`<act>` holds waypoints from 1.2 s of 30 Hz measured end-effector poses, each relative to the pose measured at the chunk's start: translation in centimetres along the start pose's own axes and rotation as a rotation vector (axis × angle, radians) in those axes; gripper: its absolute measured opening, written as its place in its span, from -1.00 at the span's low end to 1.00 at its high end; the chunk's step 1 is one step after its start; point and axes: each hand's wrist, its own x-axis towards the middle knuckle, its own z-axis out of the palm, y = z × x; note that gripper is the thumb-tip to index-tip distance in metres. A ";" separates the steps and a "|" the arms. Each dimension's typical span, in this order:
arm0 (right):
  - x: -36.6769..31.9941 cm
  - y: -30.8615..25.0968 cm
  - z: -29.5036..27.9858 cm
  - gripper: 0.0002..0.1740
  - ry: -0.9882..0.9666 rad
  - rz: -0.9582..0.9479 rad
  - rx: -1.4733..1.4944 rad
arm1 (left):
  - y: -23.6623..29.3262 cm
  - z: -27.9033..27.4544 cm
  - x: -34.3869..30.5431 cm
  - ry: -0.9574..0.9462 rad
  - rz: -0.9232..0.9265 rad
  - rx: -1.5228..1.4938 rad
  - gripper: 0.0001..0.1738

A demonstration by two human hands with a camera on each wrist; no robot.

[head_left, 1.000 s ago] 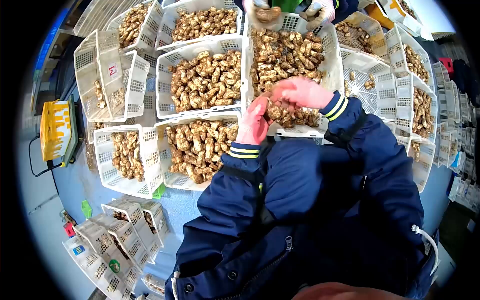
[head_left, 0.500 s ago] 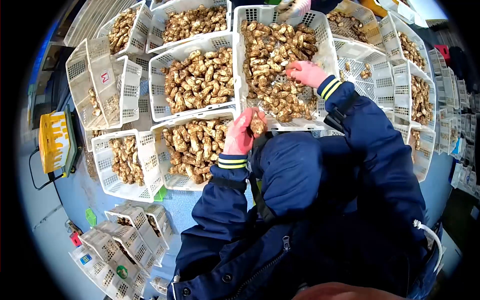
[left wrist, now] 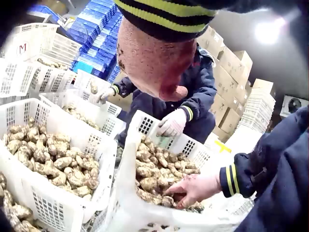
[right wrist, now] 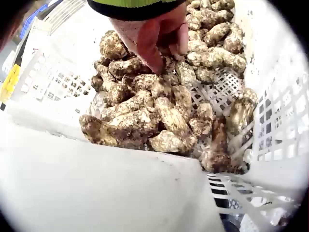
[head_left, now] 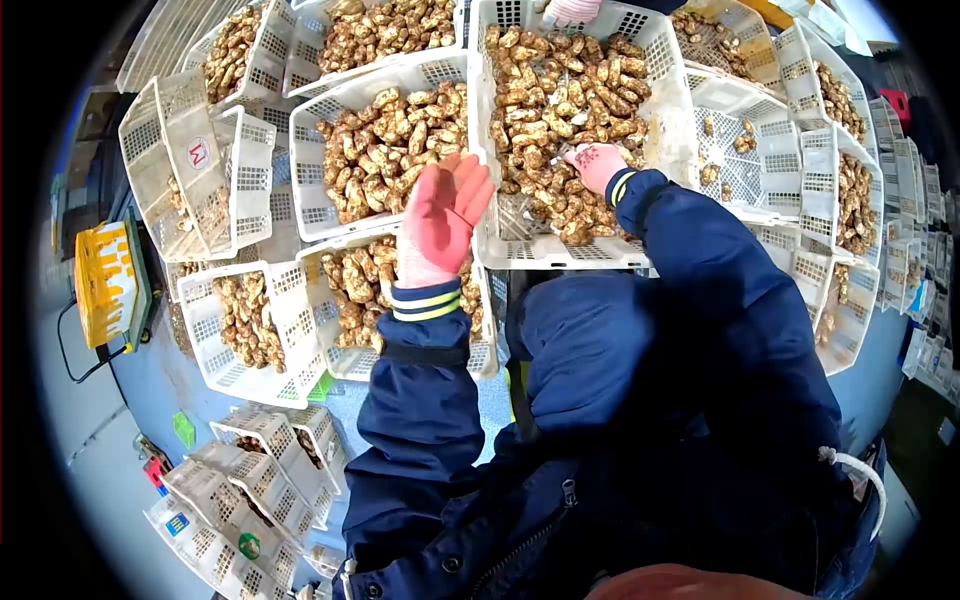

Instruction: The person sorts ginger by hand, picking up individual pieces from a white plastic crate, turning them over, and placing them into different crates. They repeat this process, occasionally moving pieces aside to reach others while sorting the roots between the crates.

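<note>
**Left palm flat and empty; right fingers down in the heap**

Left hand [head_left: 445,218] is flat with fingers straight, holding nothing, and hovers mid-frame over the seam between baskets. Right hand [head_left: 597,165] has its fingertips [right wrist: 152,55] sunk in the mushrooms [head_left: 560,90], upper centre of the head view. I cannot tell whether they have closed on one.

The mushrooms fill the white basket [head_left: 560,252], thinned to bare mesh at its near end. My read: light, firm in the stem, brittle at the cap, dirt-crusted so not slippery. Best taken round the stem, softly.

Around:
- neighbouring basket [head_left: 303,180], to the left, equally full
- a second person's gloved hand [left wrist: 172,124] on the far rim
- yellow scale [head_left: 108,280] at the left edge

The tall basket walls and that other hand crowd the reach.
</note>
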 end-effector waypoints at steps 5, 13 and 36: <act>-2.1 2.1 -4.7 -0.37 -0.001 0.125 0.526 | -4.4 -1.9 -0.7 0.060 -0.090 0.142 -0.58; -10.1 -3.8 -13.0 -0.32 0.500 -0.363 0.919 | -8.3 -0.7 0.6 -0.062 0.021 0.191 -0.63; 0.0 4.9 -2.5 -0.59 -0.050 0.101 0.175 | 4.2 3.2 1.6 -0.043 0.076 0.079 -0.60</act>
